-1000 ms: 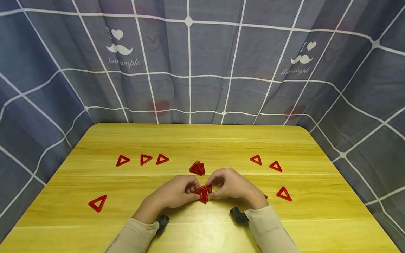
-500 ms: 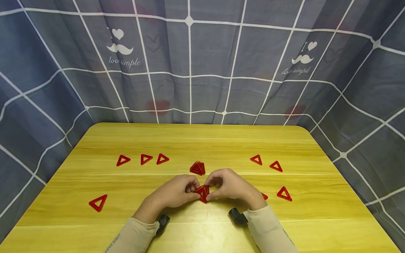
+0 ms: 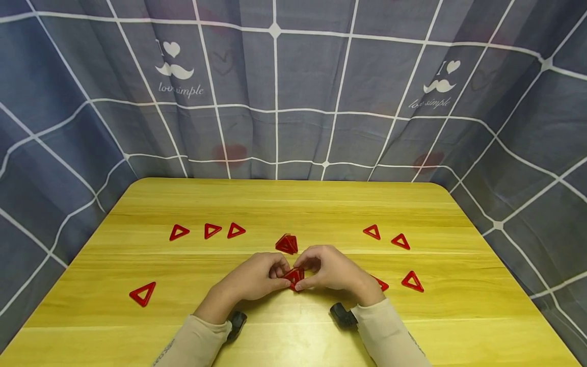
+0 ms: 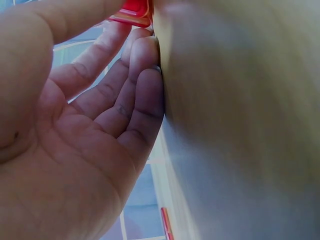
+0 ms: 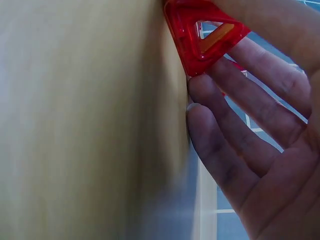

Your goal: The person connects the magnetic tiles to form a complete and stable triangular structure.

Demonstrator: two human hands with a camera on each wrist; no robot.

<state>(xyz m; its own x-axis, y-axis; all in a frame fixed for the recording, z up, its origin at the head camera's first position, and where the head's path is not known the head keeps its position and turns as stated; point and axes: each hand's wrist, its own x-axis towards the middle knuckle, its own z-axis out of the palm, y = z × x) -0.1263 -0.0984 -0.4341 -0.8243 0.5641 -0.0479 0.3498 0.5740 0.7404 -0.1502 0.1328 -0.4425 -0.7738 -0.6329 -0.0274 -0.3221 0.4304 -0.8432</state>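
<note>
Over the front middle of the table, both hands hold a small cluster of red see-through triangular tiles [image 3: 294,277], standing tilted against one another. My left hand [image 3: 254,278] pinches its left side between thumb and fingertips; in the left wrist view only a corner of a red tile [image 4: 135,12] shows. From the right, my right hand [image 3: 332,273] pinches the cluster, its thumb low at the near corner. The right wrist view shows one tile [image 5: 186,35] with a triangular opening, upright close to the tabletop. Just behind the hands stands a small red pyramid of tiles [image 3: 286,244].
Loose red triangles lie flat on the wooden table [image 3: 293,336]: three at back left, one at front left [image 3: 149,290], several on the right. One triangle [image 3: 382,284] is partly hidden by the right wrist. A grey checked curtain [image 3: 298,92] surrounds the table's back and sides.
My right hand has shifted slightly left, bringing its tile in against the others, so the cluster looks narrower. My left hand has stayed nearly still. More of the triangle by the right wrist shows.
</note>
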